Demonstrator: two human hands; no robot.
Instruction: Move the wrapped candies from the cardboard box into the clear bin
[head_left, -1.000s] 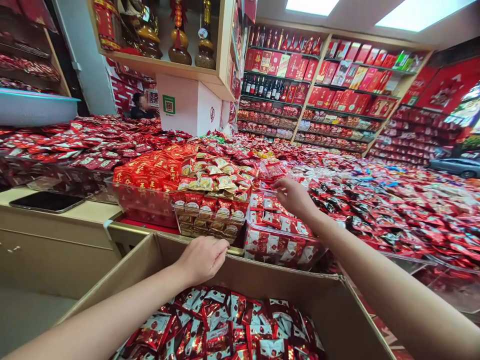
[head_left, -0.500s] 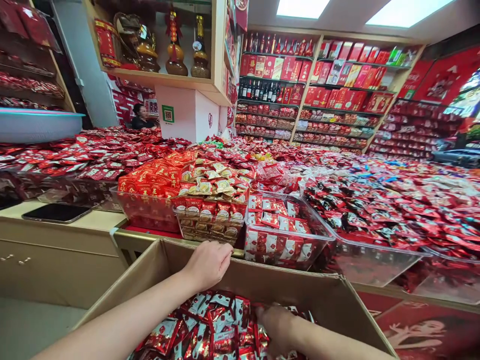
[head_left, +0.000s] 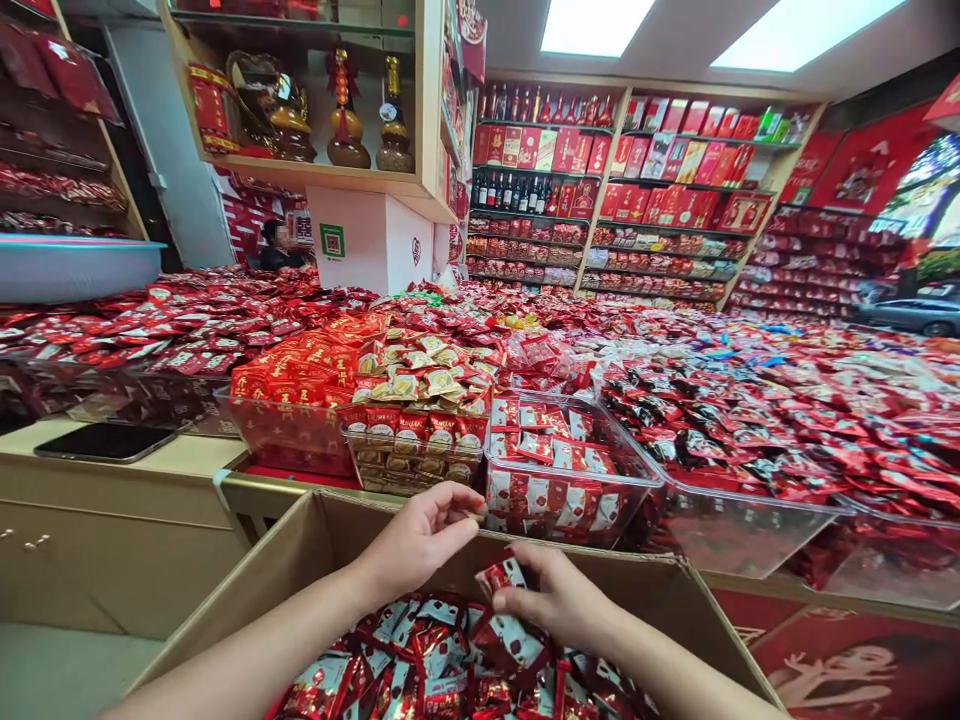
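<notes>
Pinching a red-and-white foil sweet packet (head_left: 501, 576) between thumb and fingers, the right hand (head_left: 559, 597) hangs just above a cardboard box (head_left: 480, 560) heaped with similar packets (head_left: 442, 665). The left hand (head_left: 416, 540) curls narrowly at the box's rim, its hold unclear. Clear plastic bins (head_left: 559, 480) crowd the counter (head_left: 127, 470) beyond, before red-stocked shelves (head_left: 645, 180).

Packets (head_left: 420, 680) in cardboard box (head_left: 637, 600); plastic bins (head_left: 566, 505) behind
</notes>
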